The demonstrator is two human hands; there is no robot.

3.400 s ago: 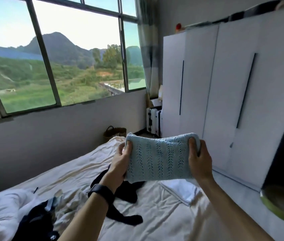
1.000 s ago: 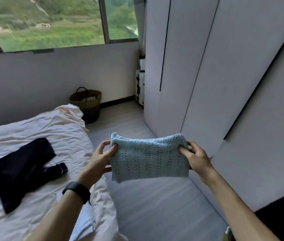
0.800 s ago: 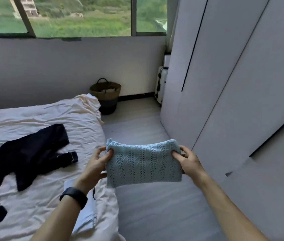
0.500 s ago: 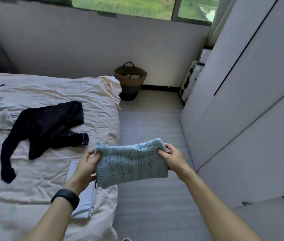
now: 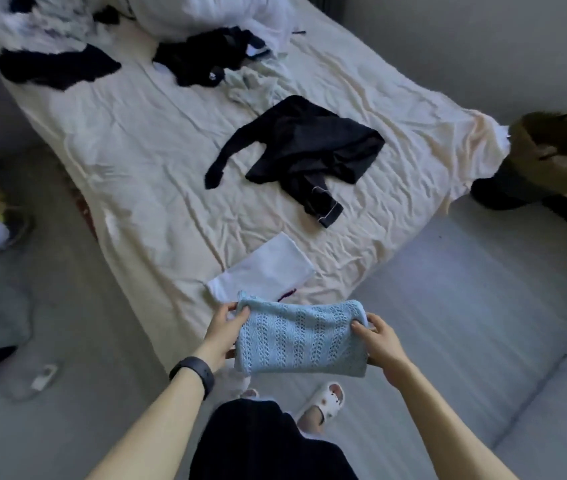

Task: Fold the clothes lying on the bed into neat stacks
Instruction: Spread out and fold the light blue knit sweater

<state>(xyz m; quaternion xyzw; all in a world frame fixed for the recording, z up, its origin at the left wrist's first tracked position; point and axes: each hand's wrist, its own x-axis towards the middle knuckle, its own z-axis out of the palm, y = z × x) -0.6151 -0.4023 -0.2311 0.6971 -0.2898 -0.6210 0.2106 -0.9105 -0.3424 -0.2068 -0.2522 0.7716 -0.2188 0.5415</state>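
I held the folded blue knit top [image 5: 301, 341] by its two ends, my left hand [image 5: 225, 332] pinching one side and my right hand [image 5: 381, 344] the other, so it hung above the floor just off the near corner of the bed [image 5: 157, 161]. A folded white cloth [image 5: 264, 271] lay on the sheet just beyond it. Farther up, a black garment [image 5: 310, 147] lay spread out, with a heap of dark and white clothes [image 5: 202, 53] behind it. A woven basket [image 5: 559, 150] stood by the bed's right corner.

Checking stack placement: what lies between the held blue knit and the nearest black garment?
A folded white cloth on the sheet, just beyond the blue knit; the rest up to the black garment is bare. Head view.
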